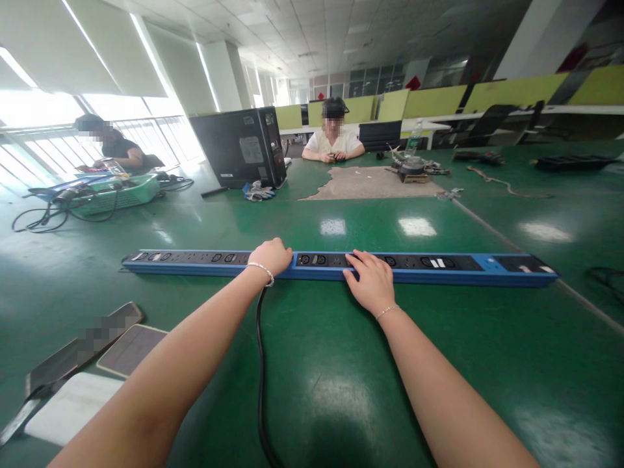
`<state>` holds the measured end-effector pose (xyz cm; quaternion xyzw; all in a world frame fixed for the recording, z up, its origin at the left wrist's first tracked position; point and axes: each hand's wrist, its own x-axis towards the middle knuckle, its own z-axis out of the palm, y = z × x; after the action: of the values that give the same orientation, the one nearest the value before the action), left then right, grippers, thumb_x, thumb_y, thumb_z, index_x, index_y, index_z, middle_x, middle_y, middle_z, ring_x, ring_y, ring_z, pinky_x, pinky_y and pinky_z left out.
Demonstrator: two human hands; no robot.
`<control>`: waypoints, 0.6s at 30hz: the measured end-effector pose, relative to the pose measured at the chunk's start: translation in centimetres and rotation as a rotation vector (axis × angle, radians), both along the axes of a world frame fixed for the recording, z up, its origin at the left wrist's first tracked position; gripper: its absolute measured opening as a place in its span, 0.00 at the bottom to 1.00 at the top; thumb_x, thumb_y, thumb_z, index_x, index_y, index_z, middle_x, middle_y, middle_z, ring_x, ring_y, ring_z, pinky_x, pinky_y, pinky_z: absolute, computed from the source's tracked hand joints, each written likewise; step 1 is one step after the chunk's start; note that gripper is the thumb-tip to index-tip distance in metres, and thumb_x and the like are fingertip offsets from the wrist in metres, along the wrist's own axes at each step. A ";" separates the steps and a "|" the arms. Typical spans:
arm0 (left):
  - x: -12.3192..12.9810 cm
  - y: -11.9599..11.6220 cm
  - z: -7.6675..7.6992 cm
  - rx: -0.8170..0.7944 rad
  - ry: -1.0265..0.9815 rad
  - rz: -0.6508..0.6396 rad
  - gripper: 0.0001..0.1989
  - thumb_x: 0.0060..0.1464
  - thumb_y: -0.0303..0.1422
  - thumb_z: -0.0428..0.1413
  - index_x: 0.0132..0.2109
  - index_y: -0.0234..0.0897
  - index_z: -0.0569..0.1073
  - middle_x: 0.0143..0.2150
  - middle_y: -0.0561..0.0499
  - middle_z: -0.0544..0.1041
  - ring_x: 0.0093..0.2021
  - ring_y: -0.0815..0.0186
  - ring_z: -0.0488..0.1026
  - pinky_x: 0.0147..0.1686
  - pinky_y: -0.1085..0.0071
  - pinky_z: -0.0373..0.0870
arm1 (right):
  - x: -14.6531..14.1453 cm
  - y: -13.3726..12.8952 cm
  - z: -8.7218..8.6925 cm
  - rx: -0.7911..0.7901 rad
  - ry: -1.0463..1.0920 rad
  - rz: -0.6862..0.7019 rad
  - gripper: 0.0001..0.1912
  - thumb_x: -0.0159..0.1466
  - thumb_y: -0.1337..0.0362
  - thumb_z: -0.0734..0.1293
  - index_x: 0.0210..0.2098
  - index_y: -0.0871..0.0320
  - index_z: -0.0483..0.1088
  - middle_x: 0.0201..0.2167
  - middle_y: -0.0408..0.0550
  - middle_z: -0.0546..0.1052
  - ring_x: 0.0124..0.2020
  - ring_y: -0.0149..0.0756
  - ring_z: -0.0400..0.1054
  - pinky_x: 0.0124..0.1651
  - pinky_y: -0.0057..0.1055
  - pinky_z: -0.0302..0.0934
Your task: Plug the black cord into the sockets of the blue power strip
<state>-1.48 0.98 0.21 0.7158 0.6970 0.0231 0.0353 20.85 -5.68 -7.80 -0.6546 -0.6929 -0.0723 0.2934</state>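
A long blue power strip [322, 273] with a row of black sockets lies crosswise on the green table. My left hand [271, 256] is closed at its middle, with the fingertips hidden. A black power cable [262, 364] rises from the near edge and disappears under that hand; its end is hidden there, seemingly in the grip. To the right, my right hand [371, 279] rests over the strip's front edge, fingers spread on the sockets and holding nothing.
On the left lie a dark flat device [88, 348], a tablet-like panel [131, 351] and a white object [73, 406]. Farther back are a green basket [121, 195] with cables, a black computer case [244, 149], gloves [258, 191] and two people seated.
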 end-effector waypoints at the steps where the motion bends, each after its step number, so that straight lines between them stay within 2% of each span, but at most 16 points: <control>1: 0.2 -0.3 -0.1 0.009 0.000 0.006 0.21 0.53 0.41 0.42 0.44 0.31 0.71 0.43 0.33 0.76 0.44 0.51 0.74 0.40 0.61 0.69 | 0.0 0.0 0.0 0.000 0.000 -0.003 0.19 0.63 0.56 0.58 0.51 0.51 0.69 0.55 0.45 0.69 0.57 0.41 0.57 0.57 0.42 0.47; 5: 0.9 -1.1 -0.4 0.027 0.009 0.032 0.21 0.54 0.42 0.42 0.45 0.32 0.69 0.42 0.34 0.76 0.44 0.52 0.74 0.40 0.61 0.68 | 0.0 0.0 0.0 0.003 -0.003 -0.007 0.19 0.63 0.56 0.58 0.50 0.52 0.69 0.55 0.45 0.69 0.57 0.40 0.57 0.57 0.42 0.46; 11: 1.0 -1.1 -0.6 -0.026 0.012 0.021 0.21 0.55 0.42 0.40 0.45 0.34 0.69 0.44 0.35 0.76 0.45 0.52 0.73 0.41 0.60 0.68 | 0.0 0.0 -0.1 0.013 0.006 0.000 0.19 0.63 0.56 0.58 0.51 0.51 0.69 0.55 0.46 0.69 0.57 0.41 0.57 0.57 0.43 0.47; 18: 1.3 -1.0 -0.7 -0.083 0.039 0.033 0.24 0.57 0.40 0.37 0.47 0.29 0.69 0.46 0.30 0.75 0.47 0.51 0.73 0.44 0.59 0.67 | 0.0 0.1 -0.1 0.010 0.005 0.002 0.19 0.63 0.56 0.58 0.51 0.50 0.69 0.55 0.46 0.69 0.57 0.42 0.57 0.57 0.44 0.47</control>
<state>-0.23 0.01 -0.51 0.7025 0.7096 -0.0194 0.0509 20.82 -5.62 -7.93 -0.6527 -0.6924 -0.0739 0.2986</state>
